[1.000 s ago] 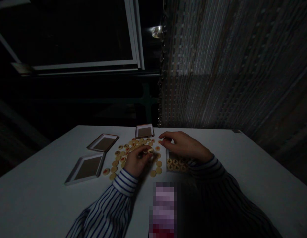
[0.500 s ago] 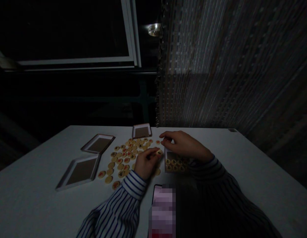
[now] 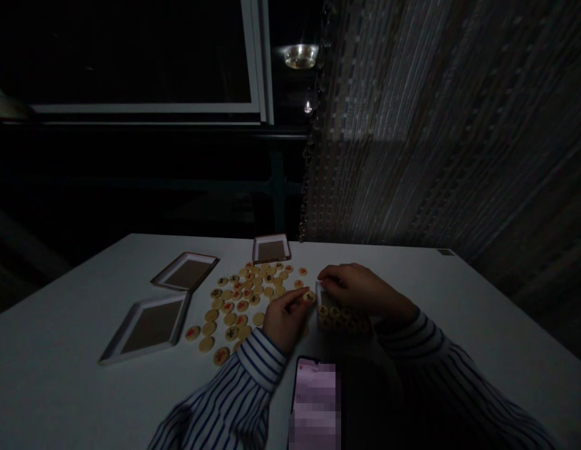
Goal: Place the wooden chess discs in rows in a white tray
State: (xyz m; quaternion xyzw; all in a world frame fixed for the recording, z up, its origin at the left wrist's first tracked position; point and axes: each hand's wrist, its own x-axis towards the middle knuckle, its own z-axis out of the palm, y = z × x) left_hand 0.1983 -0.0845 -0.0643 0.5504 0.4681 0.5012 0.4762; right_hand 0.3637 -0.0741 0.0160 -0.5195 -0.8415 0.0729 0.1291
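Tray (image 3: 150, 325), pale-rimmed and open, lies on the white desk (image 3: 70, 337) at nine o'clock from the scattered discs. Brown-rimmed tray (image 3: 186, 273) sits at ten o'clock, close against its far corner. Loose discs (image 3: 242, 305) are spread out, some showing red characters, some dark, others plain. Far tray (image 3: 270, 250), open, stands between twelve and one o'clock from them. Left hand (image 3: 282, 322), at four o'clock, is pinched closed on a single disc (image 3: 308, 297) with a dark mark, just beside the box. Phone (image 3: 315, 406) lies at five o'clock. Box (image 3: 326, 299), at three o'clock, contains discs in rows along its six o'clock side. Right hand (image 3: 365, 290) arches over it, fingers curled; whether it grips anything cannot be determined.
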